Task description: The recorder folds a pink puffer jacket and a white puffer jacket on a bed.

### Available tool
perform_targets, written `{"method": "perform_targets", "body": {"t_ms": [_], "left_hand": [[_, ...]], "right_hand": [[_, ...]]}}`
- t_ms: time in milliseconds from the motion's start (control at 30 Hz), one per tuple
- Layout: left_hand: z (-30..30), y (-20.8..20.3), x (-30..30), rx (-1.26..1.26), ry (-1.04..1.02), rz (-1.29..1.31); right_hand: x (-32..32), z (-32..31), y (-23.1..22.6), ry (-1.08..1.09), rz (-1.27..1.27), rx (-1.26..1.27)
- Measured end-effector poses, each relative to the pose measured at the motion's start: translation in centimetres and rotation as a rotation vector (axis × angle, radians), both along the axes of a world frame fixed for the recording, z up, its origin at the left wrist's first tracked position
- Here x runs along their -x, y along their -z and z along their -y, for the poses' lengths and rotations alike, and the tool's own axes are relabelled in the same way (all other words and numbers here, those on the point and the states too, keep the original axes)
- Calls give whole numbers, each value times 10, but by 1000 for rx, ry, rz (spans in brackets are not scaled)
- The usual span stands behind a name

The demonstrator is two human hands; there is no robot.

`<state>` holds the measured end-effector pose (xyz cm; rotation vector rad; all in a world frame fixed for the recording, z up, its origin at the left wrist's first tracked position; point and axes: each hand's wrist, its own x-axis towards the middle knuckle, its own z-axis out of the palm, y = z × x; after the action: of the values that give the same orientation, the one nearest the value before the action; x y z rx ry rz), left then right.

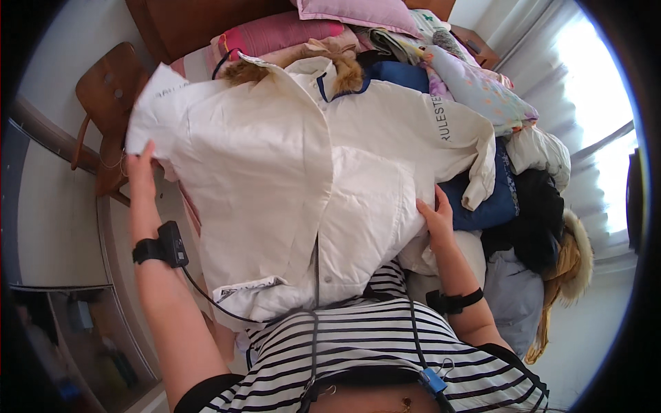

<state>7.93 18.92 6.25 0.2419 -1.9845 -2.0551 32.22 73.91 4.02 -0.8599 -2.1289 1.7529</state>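
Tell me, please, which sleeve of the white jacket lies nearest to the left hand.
The sleeve at the picture's left: the left hand touches its lower edge. The other sleeve, at the picture's right, bends down over blue fabric.

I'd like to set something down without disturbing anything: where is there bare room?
The pale strip bordered by the left forearm, wooden chair and cabinet seems open. The middle is crowded: the white jacket spreads between the left hand and right hand, pink pillow beyond it, heaped clothes to its right.
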Motion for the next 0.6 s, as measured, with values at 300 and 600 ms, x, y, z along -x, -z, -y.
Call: {"method": "perform_targets", "body": {"t_ms": [300, 600], "left_hand": [[-24, 102, -234, 253, 384, 346], [-52, 67, -292, 503, 223, 344]], "right_hand": [[-28, 18, 10, -52, -95, 778], [29, 43, 8, -395, 148, 290]]}}
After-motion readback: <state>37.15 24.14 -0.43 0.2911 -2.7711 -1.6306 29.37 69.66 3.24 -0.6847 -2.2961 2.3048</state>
